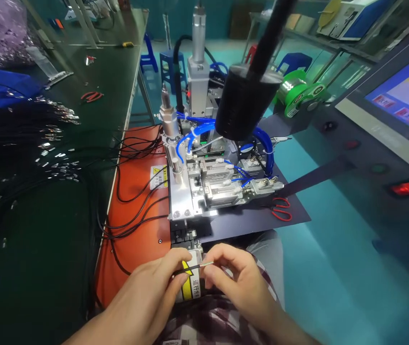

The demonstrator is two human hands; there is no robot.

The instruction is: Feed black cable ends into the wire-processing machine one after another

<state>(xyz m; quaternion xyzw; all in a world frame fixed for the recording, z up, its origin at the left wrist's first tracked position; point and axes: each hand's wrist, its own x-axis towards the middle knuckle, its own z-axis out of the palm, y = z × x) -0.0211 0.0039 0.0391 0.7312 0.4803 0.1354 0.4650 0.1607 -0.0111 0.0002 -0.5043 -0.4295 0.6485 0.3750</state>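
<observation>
Black cable (196,267) — where is it held?

In front of the pneumatic machine (222,189), over a yellow label (187,290); it is pinched in the left hand (156,280).

And the right hand (238,278)?

Curled at the cable's bared tip — whether that is gripped cannot be told.

Nearby?

Black wires (137,197) are strewn across the orange plate (137,256).
</observation>
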